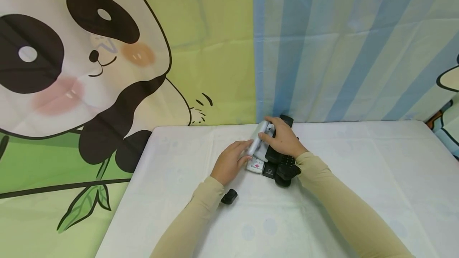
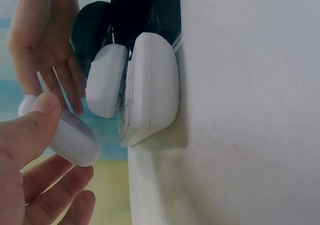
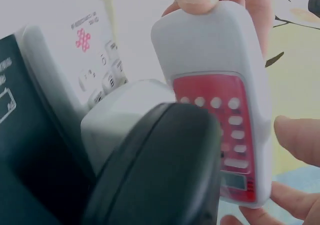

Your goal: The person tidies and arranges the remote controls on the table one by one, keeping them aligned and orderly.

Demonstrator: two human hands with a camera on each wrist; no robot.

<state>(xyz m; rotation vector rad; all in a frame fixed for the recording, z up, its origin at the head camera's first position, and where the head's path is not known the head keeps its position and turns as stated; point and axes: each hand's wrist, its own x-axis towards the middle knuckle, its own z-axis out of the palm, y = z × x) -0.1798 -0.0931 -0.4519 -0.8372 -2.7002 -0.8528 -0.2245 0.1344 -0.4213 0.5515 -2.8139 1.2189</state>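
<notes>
A white remote control (image 3: 212,40) with a red button panel and small display is raised above a pile of remotes. My left hand (image 1: 231,162) pinches its near end, the thumb (image 2: 46,104) on one side and fingers on the other. At the far end, my right hand (image 1: 283,136) has its thumb and fingers around the remote. Beneath and beside the hands lie a white remote (image 1: 255,165) with a pink flower-like mark, another white one (image 3: 125,115) and several black ones (image 1: 283,172).
A small black object (image 1: 229,196) lies on the white-covered table (image 1: 251,226) by my left forearm. A printed curtain (image 1: 215,51) with a panda and blue stripes hangs along the table's back edge, close behind the pile.
</notes>
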